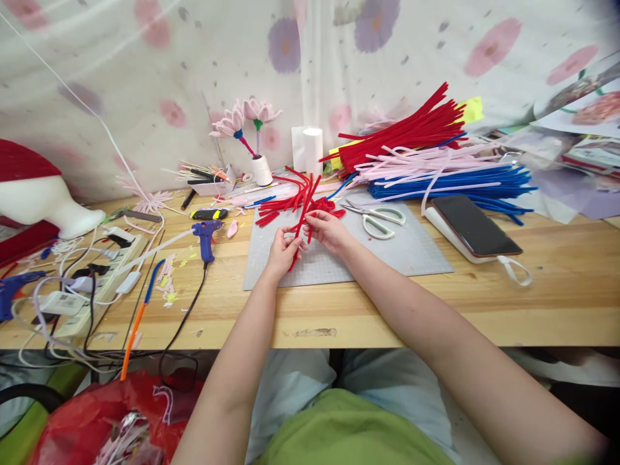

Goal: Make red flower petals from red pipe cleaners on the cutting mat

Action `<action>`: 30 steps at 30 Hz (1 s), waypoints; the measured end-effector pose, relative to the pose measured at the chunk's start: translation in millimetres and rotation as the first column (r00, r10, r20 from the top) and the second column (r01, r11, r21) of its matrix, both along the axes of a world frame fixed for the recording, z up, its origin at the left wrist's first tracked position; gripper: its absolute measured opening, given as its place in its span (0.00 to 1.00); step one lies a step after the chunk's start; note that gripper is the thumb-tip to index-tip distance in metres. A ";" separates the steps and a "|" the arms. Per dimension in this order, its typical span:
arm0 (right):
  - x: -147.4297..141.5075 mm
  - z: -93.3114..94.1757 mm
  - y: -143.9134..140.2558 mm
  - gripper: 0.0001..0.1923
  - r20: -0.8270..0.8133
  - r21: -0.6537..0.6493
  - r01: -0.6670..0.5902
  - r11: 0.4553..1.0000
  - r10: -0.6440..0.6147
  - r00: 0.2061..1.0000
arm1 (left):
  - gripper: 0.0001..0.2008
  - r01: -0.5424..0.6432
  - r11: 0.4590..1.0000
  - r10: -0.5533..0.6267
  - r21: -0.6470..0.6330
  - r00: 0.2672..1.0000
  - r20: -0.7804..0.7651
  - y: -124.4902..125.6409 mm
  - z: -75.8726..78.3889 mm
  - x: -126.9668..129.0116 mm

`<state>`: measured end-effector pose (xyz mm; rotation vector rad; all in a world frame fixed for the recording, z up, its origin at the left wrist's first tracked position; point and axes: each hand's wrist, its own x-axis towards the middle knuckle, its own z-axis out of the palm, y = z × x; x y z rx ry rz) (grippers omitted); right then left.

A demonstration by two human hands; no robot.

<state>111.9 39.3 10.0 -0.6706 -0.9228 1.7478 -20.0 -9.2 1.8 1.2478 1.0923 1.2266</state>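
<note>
My left hand (285,248) and my right hand (328,230) meet over the grey cutting mat (339,266). Both are closed on red pipe cleaners (303,208), which cross each other between my fingers. Just beyond my hands, a pile of bent red pipe cleaners (276,210) lies on the mat's far left part. More red pieces (329,206) are bunched behind my right hand. Scissors (380,219) with pale handles rest on the mat to the right, their blades apart. How many strands each hand pinches is hard to make out.
Bundles of red (402,139), pink (431,165) and blue pipe cleaners (450,186) lie at the back right. A phone (477,226) on a white stand is on the right. Leftward are a glue gun (206,240), a power strip (104,278) and pink flowers (247,119) in a white holder.
</note>
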 end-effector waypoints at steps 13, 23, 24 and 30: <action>-3.7 0.7 -7.4 0.15 0.249 0.145 -0.168 0.975 0.128 0.960 | 0.15 -0.070 0.997 0.071 0.014 0.997 -0.018 0.6 0.6 -0.5; -14.8 0.8 -6.4 0.16 0.241 0.095 -0.045 0.994 0.021 0.970 | 0.15 -0.116 0.993 0.117 0.015 0.984 -0.133 5.1 -10.1 -1.1; -16.0 0.2 -5.8 0.16 0.232 0.087 -0.003 0.996 -0.017 0.973 | 0.14 -0.124 0.992 0.123 -0.001 0.983 -0.139 5.4 -10.6 -0.7; -8.9 4.3 -2.2 0.16 0.126 0.074 0.125 0.989 -0.134 0.983 | 0.10 -0.271 0.951 0.271 -0.151 0.962 -0.018 5.4 -3.8 2.1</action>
